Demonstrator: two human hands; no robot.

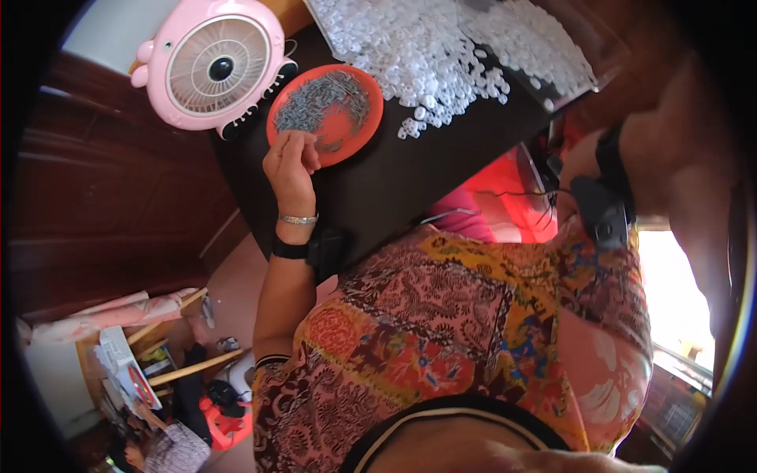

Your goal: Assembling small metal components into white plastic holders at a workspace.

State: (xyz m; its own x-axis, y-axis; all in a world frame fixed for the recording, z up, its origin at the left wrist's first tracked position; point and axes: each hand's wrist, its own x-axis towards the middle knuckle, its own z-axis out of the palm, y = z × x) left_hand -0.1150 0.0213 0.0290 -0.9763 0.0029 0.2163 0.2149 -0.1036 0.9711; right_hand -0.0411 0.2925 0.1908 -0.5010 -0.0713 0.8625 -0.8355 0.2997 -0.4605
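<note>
My left hand [292, 162], with a bracelet and a black wrist strap, is over the near left rim of an orange-red plate [372, 138]. Its fingers are bent and pressed together; whatever they hold is hidden. Many small, thin grey metal pieces [311, 102], like nails or screws, lie in the plate, heaped toward its far and left sides. My right hand [579, 169] is off the table's right side, by a black strap and a dark device; its fingers cannot be made out. A large heap of small white plastic pieces [410, 51] spreads over the table's far side.
A pink fan [222, 67] stands left of the plate on the dark table [410, 169]. A transparent tray [583, 94] holds white pieces at the far right. Something bright red [520, 193] is under the table edge. At lower left, another person [177, 449] is beside wooden furniture.
</note>
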